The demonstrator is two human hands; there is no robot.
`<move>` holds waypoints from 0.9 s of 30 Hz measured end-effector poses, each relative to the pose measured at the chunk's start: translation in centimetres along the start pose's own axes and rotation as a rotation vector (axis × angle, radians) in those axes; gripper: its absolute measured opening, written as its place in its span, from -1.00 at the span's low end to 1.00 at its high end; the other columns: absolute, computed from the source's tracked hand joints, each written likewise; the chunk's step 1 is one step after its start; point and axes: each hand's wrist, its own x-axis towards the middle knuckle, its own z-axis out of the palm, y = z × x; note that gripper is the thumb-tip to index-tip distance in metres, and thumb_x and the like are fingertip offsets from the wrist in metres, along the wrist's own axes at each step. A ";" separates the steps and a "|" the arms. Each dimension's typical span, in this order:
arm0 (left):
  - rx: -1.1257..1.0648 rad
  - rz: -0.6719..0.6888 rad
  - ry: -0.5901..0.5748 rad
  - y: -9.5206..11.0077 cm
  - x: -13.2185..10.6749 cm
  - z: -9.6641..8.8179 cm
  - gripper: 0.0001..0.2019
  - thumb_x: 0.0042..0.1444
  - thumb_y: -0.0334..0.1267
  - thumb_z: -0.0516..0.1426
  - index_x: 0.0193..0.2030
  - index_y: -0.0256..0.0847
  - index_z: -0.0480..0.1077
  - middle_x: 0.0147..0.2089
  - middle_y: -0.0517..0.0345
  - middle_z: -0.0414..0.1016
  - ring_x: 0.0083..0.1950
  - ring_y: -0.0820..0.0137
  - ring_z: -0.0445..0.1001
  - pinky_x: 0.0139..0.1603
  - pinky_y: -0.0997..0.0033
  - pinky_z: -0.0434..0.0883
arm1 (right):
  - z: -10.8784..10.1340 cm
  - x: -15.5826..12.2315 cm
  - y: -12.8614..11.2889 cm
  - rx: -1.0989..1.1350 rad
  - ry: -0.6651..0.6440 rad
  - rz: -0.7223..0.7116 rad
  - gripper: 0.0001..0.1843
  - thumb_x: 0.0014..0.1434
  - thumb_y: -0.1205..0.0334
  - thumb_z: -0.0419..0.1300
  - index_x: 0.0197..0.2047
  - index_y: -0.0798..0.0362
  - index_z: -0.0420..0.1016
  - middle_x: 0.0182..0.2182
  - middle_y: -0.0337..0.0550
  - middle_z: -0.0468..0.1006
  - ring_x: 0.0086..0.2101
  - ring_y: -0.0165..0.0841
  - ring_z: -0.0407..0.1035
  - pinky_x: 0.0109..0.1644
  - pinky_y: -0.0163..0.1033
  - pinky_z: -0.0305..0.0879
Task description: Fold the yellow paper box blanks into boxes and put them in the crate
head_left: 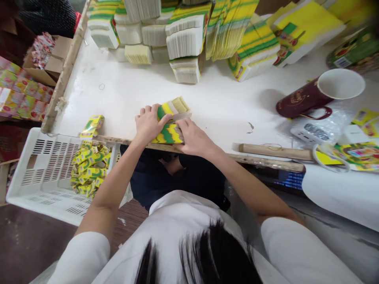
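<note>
Both my hands rest on a small stack of flat yellow-and-green printed cartons (173,118) lying near the front edge of the white table (213,98). My left hand (149,124) grips the stack's left side, fingers curled over its top. On the stack's right side my right hand (194,138) presses with closed fingers, thumb against the lower edge. One folded yellow-green carton (92,126) lies on the table to the left.
Tall stacks of flat cartons (189,35) line the table's back. A maroon mug (319,92) lies on its side at right, near a wrapped white device (315,132). A white slatted crate (44,173) at lower left holds several folded cartons (89,169). Wooden strips edge the table.
</note>
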 end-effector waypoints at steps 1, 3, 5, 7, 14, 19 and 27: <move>0.003 0.003 0.002 0.0 0.0 0.0 -0.46 0.31 0.12 -0.10 0.30 -0.10 0.23 0.25 -0.14 0.36 0.27 -0.01 0.26 0.22 -0.03 0.27 | 0.0 0.1 0.0 -0.005 -0.014 -0.013 -0.24 -0.02 0.17 0.43 0.19 0.13 0.22 0.07 0.16 0.39 0.03 0.03 0.36 0.08 0.08 0.38; 0.005 0.005 0.000 0.0 0.0 -0.1 -0.46 0.31 0.13 -0.10 0.29 -0.10 0.23 0.24 -0.15 0.36 0.27 -0.01 0.27 0.21 -0.03 0.27 | 0.1 0.4 -0.1 -0.008 -0.022 -0.024 -0.17 -0.02 0.06 0.46 0.21 0.13 0.20 0.08 0.17 0.40 0.03 0.02 0.37 0.08 0.07 0.36; 0.010 0.002 -0.006 0.1 0.0 -0.2 -0.46 0.31 0.14 -0.09 0.29 -0.08 0.23 0.24 -0.15 0.36 0.27 -0.01 0.26 0.21 -0.03 0.28 | 0.1 0.7 -0.2 -0.027 -0.010 -0.018 -0.31 0.04 0.05 0.43 0.14 0.10 0.27 0.03 0.11 0.46 -0.01 -0.02 0.40 0.03 0.00 0.36; 0.014 -0.001 -0.012 0.1 0.0 -0.2 -0.46 0.30 0.15 -0.08 0.30 -0.07 0.23 0.25 -0.14 0.36 0.28 0.00 0.26 0.21 -0.01 0.28 | 0.0 0.9 -0.4 -0.059 0.003 -0.015 -0.46 0.09 0.07 0.39 0.06 0.08 0.34 -0.05 0.05 0.51 -0.09 -0.06 0.44 -0.06 -0.06 0.35; 0.009 0.006 -0.034 0.1 0.1 -0.4 -0.45 0.30 0.15 -0.06 0.30 -0.08 0.24 0.25 -0.14 0.36 0.27 -0.01 0.26 0.20 -0.04 0.28 | -1.2 0.8 -0.5 -0.142 0.026 -0.054 -0.56 0.07 0.04 0.38 -0.05 0.07 0.44 -0.14 -0.03 0.59 -0.20 -0.11 0.47 -0.21 -0.15 0.23; -0.006 0.016 -0.042 0.1 0.3 -0.3 -0.45 0.30 0.15 -0.07 0.29 -0.09 0.25 0.24 -0.15 0.36 0.27 -0.03 0.26 0.20 -0.08 0.28 | -3.1 0.0 -0.1 -0.168 0.022 -0.033 -0.56 0.04 0.04 0.38 -0.06 0.06 0.47 -0.14 -0.05 0.61 -0.23 -0.13 0.48 -0.26 -0.18 0.18; -0.011 0.008 -0.029 0.0 0.3 0.0 -0.45 0.30 0.14 -0.09 0.29 -0.09 0.26 0.24 -0.15 0.36 0.27 -0.02 0.25 0.18 -0.05 0.30 | -7.9 -2.5 3.2 -0.094 -0.016 0.087 -0.53 -0.03 -0.18 0.38 -0.17 -0.02 0.52 -0.29 -0.14 0.62 -0.32 -0.19 0.43 -0.29 -0.20 0.17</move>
